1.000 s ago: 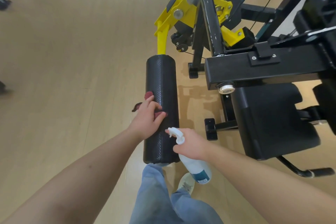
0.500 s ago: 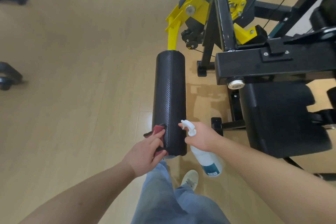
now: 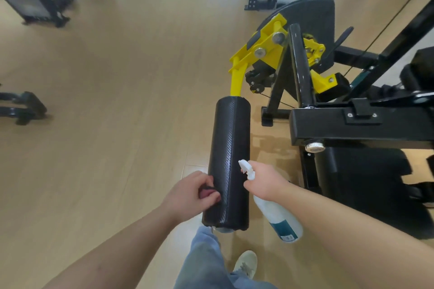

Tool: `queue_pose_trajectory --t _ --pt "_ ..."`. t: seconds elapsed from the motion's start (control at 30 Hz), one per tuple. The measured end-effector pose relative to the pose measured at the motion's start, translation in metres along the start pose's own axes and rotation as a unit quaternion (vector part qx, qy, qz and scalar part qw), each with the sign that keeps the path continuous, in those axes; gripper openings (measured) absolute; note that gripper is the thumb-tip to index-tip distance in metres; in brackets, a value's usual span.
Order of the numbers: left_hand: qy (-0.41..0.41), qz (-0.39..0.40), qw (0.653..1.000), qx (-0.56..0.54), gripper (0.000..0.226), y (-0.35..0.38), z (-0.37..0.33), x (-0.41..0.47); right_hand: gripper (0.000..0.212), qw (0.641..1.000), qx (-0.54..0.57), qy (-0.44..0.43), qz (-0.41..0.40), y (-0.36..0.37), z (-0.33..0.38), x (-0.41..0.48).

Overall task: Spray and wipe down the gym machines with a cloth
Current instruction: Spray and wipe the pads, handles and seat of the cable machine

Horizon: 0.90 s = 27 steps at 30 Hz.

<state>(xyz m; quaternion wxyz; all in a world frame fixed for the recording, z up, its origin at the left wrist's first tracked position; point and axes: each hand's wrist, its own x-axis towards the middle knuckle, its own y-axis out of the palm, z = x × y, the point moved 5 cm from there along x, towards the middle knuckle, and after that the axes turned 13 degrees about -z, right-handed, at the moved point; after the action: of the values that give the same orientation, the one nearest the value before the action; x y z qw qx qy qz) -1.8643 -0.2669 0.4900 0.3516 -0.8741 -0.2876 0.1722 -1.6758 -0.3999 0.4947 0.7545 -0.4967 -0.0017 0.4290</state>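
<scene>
Now your left hand (image 3: 191,191) bunches the one red cloth (image 3: 207,193) against the left flank of the single black roller pad (image 3: 229,148), near its close end, likely so the wipe bears on its surface. Your right hand (image 3: 264,182) clasps the one spray bottle (image 3: 279,218) by its neck, body hanging just beside the pad, ready to spray.

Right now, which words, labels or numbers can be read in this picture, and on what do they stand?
No text is readable.
Teal label on the bottle: print too small and blurred.
Small yellow sticker on the machine: too small to read.
</scene>
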Motion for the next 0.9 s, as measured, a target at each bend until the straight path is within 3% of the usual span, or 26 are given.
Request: queue_pose_trajectory --t 0.23,0.4,0.6,0.9 --pt "-0.085 -0.065 0.986 -0.125 0.038 -0.008 -0.002 0.066 0.018 0.998 -0.018 0.023 -0.051 -0.011 0.024 0.052" --pt "-0.132 -0.044 0.978 -0.156 0.057 -0.013 -0.006 0.116 0.019 0.993 0.009 0.047 -0.109 -0.020 0.048 0.094" --pt "-0.134 -0.046 0.977 -0.159 0.044 -0.019 -0.004 0.159 0.010 0.985 -0.017 0.076 -0.153 -0.030 0.061 0.137" --pt "-0.191 -0.038 0.957 -0.215 0.038 -0.009 0.012 0.157 0.008 0.988 -0.005 0.090 -0.128 -0.025 0.039 0.120"
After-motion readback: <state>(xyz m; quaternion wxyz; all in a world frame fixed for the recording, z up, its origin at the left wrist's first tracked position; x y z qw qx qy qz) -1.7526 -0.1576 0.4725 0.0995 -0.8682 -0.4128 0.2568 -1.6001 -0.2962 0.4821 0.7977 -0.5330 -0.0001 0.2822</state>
